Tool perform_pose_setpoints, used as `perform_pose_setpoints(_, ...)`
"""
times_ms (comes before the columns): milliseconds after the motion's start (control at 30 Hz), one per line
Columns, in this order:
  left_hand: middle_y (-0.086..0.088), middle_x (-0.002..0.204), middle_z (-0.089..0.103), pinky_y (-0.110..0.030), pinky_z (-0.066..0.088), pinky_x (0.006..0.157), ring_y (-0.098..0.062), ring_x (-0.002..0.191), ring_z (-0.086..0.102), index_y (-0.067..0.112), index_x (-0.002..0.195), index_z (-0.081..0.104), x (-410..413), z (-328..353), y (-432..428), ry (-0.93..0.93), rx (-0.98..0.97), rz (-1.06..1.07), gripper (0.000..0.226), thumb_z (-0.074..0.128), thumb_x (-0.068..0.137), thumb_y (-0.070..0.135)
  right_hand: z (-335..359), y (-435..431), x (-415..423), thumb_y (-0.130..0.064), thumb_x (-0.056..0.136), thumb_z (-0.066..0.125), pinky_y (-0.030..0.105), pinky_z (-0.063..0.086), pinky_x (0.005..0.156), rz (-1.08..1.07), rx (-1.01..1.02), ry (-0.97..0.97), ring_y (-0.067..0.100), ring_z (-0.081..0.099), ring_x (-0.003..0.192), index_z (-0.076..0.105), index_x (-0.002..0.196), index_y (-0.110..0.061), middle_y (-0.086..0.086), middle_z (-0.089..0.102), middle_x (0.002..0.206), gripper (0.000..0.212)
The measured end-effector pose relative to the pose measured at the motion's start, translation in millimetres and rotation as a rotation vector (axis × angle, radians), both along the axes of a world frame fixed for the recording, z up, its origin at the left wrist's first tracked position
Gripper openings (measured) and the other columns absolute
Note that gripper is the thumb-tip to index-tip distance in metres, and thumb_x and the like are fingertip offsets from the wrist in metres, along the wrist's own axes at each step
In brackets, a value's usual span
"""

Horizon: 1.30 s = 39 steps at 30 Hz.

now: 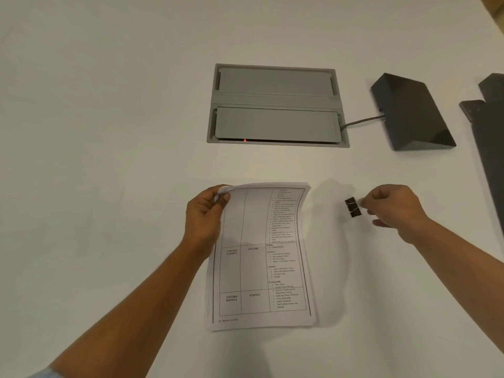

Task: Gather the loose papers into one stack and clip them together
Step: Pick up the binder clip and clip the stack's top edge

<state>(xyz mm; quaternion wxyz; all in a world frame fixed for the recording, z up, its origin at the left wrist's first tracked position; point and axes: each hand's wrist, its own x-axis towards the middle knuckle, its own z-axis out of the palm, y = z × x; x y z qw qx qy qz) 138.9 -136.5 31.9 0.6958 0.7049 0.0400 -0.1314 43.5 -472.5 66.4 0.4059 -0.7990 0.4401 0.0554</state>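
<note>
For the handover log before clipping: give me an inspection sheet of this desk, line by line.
Surface: white table, with a grey hatch set into it; a red light shows at its near edge.
Job's things: paper stack gathered, printed side up, far end curled up off the table; black binder clip not yet on it, held to its right.
Clutter: dark wedge-shaped box; dark flat items at the right edge.
Grips: left grip pinches the stack's far left corner; right grip pinches the clip's wire handles.
Cables: one grey cable from hatch to wedge box.
Surroundings: tan strip at top right; otherwise nothing seen.
</note>
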Motion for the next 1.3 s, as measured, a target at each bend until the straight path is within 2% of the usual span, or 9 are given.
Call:
perform_pose_setpoints(200, 0.003, 0.099, 0.074, -0.013, 0.053, 0.089, -0.004, 0.096, 0.068, 0.013, 0.110, 0.071, -1.9, 3.9, -1.9, 0.015, -0.016, 0.004, 0.021, 0.060, 0.095, 0.005, 27.1, 46.8, 19.3, -0.012, 0.080, 0.079, 0.037, 0.060, 0.073, 0.232, 0.077, -0.100, 0.026, 0.070, 0.088, 0.069, 0.076, -0.007, 0.006, 0.071, 0.094, 0.011)
perform_pose_setpoints(333, 0.002, 0.100, 0.074, -0.013, 0.053, 0.089, -0.004, 0.096, 0.069, 0.009, 0.113, 0.071, -3.1, 5.0, -2.3, 0.018, -0.021, 0.005, 0.022, 0.060, 0.095, 0.005, 45.0, 81.1, 34.7, -0.013, 0.075, 0.082, 0.017, 0.050, 0.056, 0.405, 0.032, -0.157, 0.012, 0.072, 0.080, 0.069, 0.090, -0.017, -0.003, 0.074, 0.087, 0.020)
perform_pose_setpoints(433, 0.007, 0.098, 0.073, -0.008, 0.052, 0.081, 0.004, 0.091, 0.069, 0.015, 0.111, 0.070, -5.4, 7.3, -3.0, 0.014, -0.040, -0.004, 0.021, 0.059, 0.095, 0.004, 58.1, 101.7, 46.6, -0.007, 0.073, 0.083, 0.009, 0.052, 0.059, 0.499, 0.115, -0.182, 0.004, 0.072, 0.079, 0.068, 0.108, -0.021, -0.007, 0.073, 0.092, 0.041)
perform_pose_setpoints(567, 0.007, 0.098, 0.073, -0.009, 0.053, 0.080, 0.000, 0.092, 0.069, 0.019, 0.108, 0.070, -5.6, 8.3, -3.6, 0.029, -0.058, -0.015, 0.022, 0.058, 0.096, 0.006, 69.6, 119.2, 60.4, -0.007, 0.070, 0.084, 0.009, 0.053, 0.059, 0.594, 0.103, -0.157, 0.004, 0.074, 0.077, 0.073, 0.101, -0.020, -0.004, 0.075, 0.087, 0.035)
perform_pose_setpoints(667, 0.002, 0.102, 0.074, -0.016, 0.053, 0.088, -0.011, 0.101, 0.068, 0.018, 0.110, 0.071, -5.4, 6.6, -3.8, 0.029, -0.043, -0.022, 0.022, 0.059, 0.096, 0.007, 76.4, 126.1, 68.9, -0.018, 0.067, 0.088, 0.012, 0.056, 0.072, 0.698, -0.014, -0.187, 0.003, 0.070, 0.083, 0.073, 0.101, -0.022, -0.010, 0.072, 0.091, 0.038)
perform_pose_setpoints(767, -0.002, 0.105, 0.075, -0.022, 0.054, 0.091, -0.014, 0.103, 0.068, 0.017, 0.111, 0.072, -6.0, 6.0, -4.1, 0.033, -0.033, -0.030, 0.021, 0.059, 0.096, 0.009, 81.5, 131.6, 75.2, -0.024, 0.067, 0.089, 0.008, 0.053, 0.070, 0.774, -0.088, -0.211, -0.001, 0.065, 0.085, 0.073, 0.104, -0.025, -0.014, 0.069, 0.091, 0.041)
perform_pose_setpoints(933, -0.004, 0.108, 0.075, -0.036, 0.054, 0.097, -0.021, 0.106, 0.068, 0.015, 0.112, 0.073, -7.0, 4.5, -5.8, 0.035, 0.006, -0.030, 0.021, 0.059, 0.097, 0.014, 82.4, 139.1, 83.9, -0.015, 0.070, 0.086, 0.008, 0.052, 0.070, 0.817, -0.169, -0.290, 0.000, 0.066, 0.078, 0.075, 0.102, -0.019, -0.006, 0.069, 0.089, 0.034)
perform_pose_setpoints(1133, 0.001, 0.091, 0.064, -0.015, 0.051, 0.078, -0.010, 0.086, 0.060, 0.012, 0.108, 0.074, -7.1, 2.5, -7.2, -0.118, 0.121, 0.004, 0.019, 0.061, 0.095, 0.007, 79.7, 144.2, 93.6, -0.008, 0.076, 0.081, 0.024, 0.057, 0.080, 0.932, -0.240, -0.256, 0.005, 0.066, 0.073, 0.077, 0.092, -0.011, -0.005, 0.069, 0.087, 0.017)
perform_pose_setpoints(1300, 0.000, 0.083, 0.071, -0.019, 0.055, 0.075, -0.011, 0.080, 0.065, 0.009, 0.098, 0.074, -8.4, 6.4, -8.6, -0.022, -0.001, 0.078, 0.013, 0.071, 0.087, 0.004, 74.6, 145.2, 103.2, -0.012, 0.078, 0.080, 0.020, 0.053, 0.076, 1.043, -0.292, -0.218, -0.002, 0.060, 0.069, 0.078, 0.092, -0.014, -0.003, 0.073, 0.089, 0.015)
